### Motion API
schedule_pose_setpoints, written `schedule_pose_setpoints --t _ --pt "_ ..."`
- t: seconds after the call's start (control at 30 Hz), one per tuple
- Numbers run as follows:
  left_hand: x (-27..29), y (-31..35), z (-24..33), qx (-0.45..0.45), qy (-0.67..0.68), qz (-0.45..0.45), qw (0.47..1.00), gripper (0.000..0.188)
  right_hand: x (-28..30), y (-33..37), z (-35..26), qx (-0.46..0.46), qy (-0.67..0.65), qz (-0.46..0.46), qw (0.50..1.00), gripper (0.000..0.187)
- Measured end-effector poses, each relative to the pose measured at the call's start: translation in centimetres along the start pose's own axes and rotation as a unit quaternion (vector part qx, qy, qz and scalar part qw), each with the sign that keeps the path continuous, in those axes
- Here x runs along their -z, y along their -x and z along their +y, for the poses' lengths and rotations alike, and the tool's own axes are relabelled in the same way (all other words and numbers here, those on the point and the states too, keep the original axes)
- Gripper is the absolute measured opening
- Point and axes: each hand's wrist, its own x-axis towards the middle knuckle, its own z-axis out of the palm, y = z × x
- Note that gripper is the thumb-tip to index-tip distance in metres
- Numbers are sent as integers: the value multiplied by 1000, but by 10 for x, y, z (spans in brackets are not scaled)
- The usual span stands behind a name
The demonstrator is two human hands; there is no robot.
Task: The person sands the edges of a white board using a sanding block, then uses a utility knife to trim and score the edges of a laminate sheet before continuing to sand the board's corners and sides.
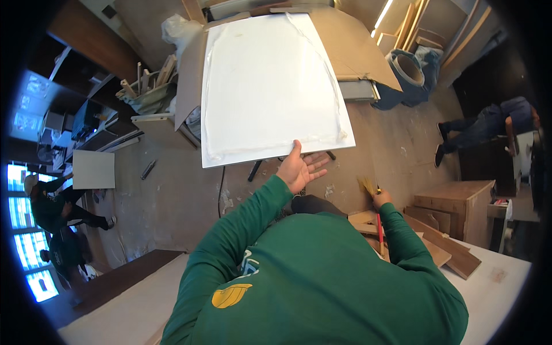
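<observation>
A white panel (270, 86) lies flat in front of me on a cardboard-covered support. A bead of whitish paste (276, 142) runs near its edges. My left hand (296, 172) is open, palm up, with its fingers spread just below the panel's near edge. Its thumb reaches up to that edge; whether it touches is hard to tell. Off to the right, away from the panel, my right hand (382, 199) is closed around a brush with straw-coloured bristles (365, 184). A red stick (380, 233) shows below this hand; I cannot tell whether it is the brush's handle.
Brown cardboard (356, 52) spreads beside the panel. Wood offcuts (443, 247) lie on a white surface at my right, near a wooden cabinet (460, 201). A bag of wood strips (146, 95) stands at left. One person (49, 201) is far left, another (483, 123) far right.
</observation>
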Motion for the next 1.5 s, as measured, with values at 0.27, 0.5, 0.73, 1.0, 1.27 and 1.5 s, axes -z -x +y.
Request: schedule_pose_setpoints --t 0.27,0.5,0.73,1.0,1.27,1.5 --pt "2 -33 6 90 -150 -12 985 91 38 26 -122 -153 -384 -124 902 16" --pt "-6 -11 53 205 -396 -71 892 73 60 20 -200 -60 -665 -133 733 12" --pt "0 -19 190 -244 -626 83 736 37 103 85 -278 -2 -723 26 691 16" --pt "71 -90 246 -344 -835 45 428 55 57 86 -315 -22 -707 245 663 15" --pt "72 -92 240 -311 -863 35 397 63 42 69 -338 -71 -764 389 510 17" --pt "70 -89 240 -290 -889 55 349 70 2 100 -398 -90 -719 409 555 38"
